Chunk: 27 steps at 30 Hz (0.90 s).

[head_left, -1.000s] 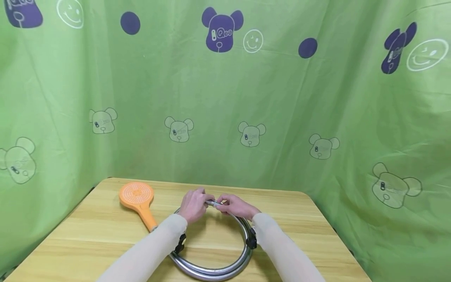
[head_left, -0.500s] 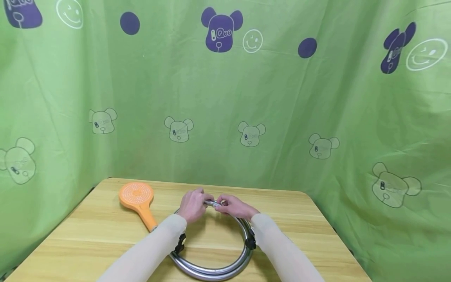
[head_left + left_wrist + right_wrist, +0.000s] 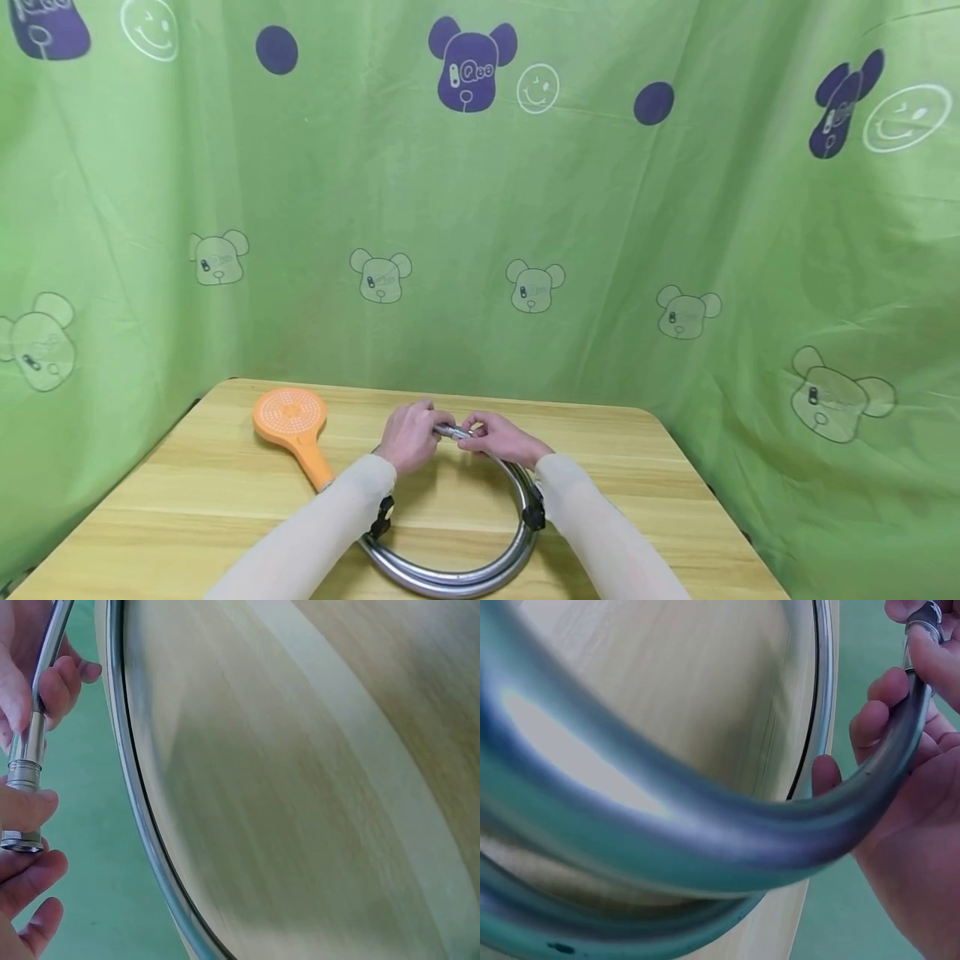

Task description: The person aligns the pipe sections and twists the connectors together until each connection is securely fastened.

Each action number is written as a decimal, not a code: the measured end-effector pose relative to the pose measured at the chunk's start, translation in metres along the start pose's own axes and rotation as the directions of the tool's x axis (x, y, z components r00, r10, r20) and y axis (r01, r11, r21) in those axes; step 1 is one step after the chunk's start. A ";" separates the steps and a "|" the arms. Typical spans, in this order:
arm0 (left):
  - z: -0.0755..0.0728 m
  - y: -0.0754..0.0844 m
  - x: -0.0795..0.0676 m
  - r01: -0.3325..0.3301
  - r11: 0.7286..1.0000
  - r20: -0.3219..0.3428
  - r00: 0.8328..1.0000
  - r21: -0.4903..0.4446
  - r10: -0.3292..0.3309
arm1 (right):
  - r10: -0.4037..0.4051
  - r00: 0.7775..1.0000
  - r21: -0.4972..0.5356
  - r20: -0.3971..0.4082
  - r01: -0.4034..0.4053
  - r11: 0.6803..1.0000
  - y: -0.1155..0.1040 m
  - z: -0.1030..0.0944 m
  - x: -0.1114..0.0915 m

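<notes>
A coiled silver metal shower hose [image 3: 450,582] forms a ring on the table. Its end fitting [image 3: 25,775] is a chrome piece with a ridged collar, raised off the tabletop at the far side of the ring. Thumb and fingers of my left hand [image 3: 408,439] grip the fitting's wider, round-mouthed end. My right hand [image 3: 504,438] pinches the hose end right beside it, with the hose curving down past the palm in the right wrist view. Fingers partly hide the joint. An orange shower head [image 3: 291,412] lies face up to the left.
A light wooden table [image 3: 630,492] carries everything. Green curtains [image 3: 465,192] with printed bears hang behind and on both sides. The shower head's handle runs toward my left sleeve [image 3: 322,521], which covers part of the coil.
My right thumb and fingers shift slightly around the hose end. The left hand keeps its grip almost in place, and the coil and shower head stay where they were.
</notes>
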<state>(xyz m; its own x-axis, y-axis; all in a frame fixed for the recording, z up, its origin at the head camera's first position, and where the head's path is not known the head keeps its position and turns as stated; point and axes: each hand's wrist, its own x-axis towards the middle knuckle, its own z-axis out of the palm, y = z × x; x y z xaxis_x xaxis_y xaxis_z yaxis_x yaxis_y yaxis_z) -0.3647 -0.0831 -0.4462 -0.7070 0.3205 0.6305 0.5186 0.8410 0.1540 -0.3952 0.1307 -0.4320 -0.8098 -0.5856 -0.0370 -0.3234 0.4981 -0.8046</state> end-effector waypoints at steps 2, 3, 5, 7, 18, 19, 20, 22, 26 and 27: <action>-0.001 0.000 0.000 0.001 1.000 -0.002 1.000 0.000 -0.001 | -0.014 1.000 -0.002 -0.005 0.014 1.000 0.001 0.000 0.000; -0.001 0.000 0.001 0.001 1.000 -0.003 1.000 -0.002 -0.001 | -0.020 1.000 -0.015 -0.003 0.020 1.000 0.002 0.000 0.000; -0.002 0.001 0.001 0.001 1.000 -0.004 1.000 -0.008 -0.001 | -0.024 1.000 -0.037 0.003 0.024 0.999 0.003 0.000 0.000; -0.002 0.001 0.001 0.000 1.000 -0.003 1.000 -0.018 0.000 | -0.020 1.000 -0.048 0.013 0.020 0.999 0.003 -0.001 -0.001; -0.005 0.002 0.002 0.006 1.000 0.022 1.000 -0.016 -0.005 | -0.020 1.000 0.022 0.002 0.020 1.000 0.003 -0.002 0.000; -0.005 0.002 0.002 0.007 1.000 0.020 1.000 -0.017 -0.007 | -0.026 1.000 0.016 0.001 0.026 1.000 0.003 -0.001 0.000; -0.004 0.002 0.002 0.008 1.000 0.019 1.000 -0.016 -0.007 | -0.028 1.000 0.002 0.000 0.028 1.000 0.004 -0.001 0.000; -0.003 0.002 0.001 0.008 1.000 0.017 1.000 -0.014 -0.008 | -0.027 1.000 -0.033 0.005 0.027 0.999 0.004 0.000 -0.001; -0.002 0.002 0.000 0.007 1.000 0.011 1.000 -0.006 -0.007 | -0.019 0.999 -0.077 0.027 0.021 0.997 0.003 0.000 -0.002; -0.002 0.002 -0.001 0.006 1.000 0.009 1.000 -0.005 -0.006 | -0.016 0.999 -0.081 0.034 0.019 0.997 0.003 0.000 -0.002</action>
<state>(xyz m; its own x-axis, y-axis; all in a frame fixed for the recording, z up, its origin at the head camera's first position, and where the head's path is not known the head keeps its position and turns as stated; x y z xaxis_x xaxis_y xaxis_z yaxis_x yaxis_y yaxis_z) -0.3627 -0.0827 -0.4450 -0.7144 0.3189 0.6229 0.5164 0.8409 0.1618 -0.3943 0.1337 -0.4338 -0.7873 -0.6150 -0.0439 -0.3772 0.5367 -0.7547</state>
